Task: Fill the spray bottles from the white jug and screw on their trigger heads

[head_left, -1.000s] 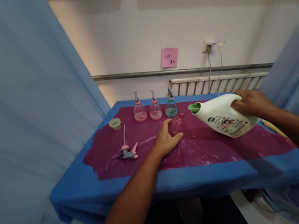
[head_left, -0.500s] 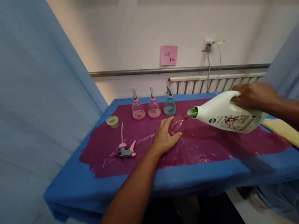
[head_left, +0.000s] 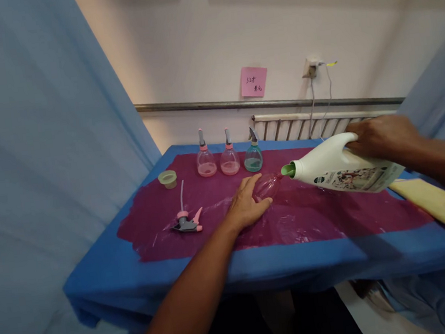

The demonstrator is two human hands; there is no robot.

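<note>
My left hand (head_left: 246,202) is wrapped round the base of a clear pink spray bottle (head_left: 267,186) without its top, tilted so its mouth points right. By its handle, my right hand (head_left: 382,135) grips a large white detergent jug (head_left: 343,169) tipped nearly on its side. The jug's green spout (head_left: 288,170) is right at the bottle's mouth; I cannot tell whether they touch or whether liquid flows. A grey and pink spray head (head_left: 186,222) with its tube lies on the maroon plastic sheet (head_left: 214,237), left of my left hand.
Behind my hands stand two pink spray bottles (head_left: 206,163) (head_left: 230,162) and a teal one (head_left: 253,158), each with liquid. A small green cap (head_left: 167,178) sits at the left. A folded yellow cloth (head_left: 439,201) lies at the right. Blue cloth (head_left: 258,265) covers the table.
The jug has tipped a little further, its base end rising slightly, with the spout staying by the bottle's mouth. My left hand keeps its hold on the bottle. The view has shifted slightly.
</note>
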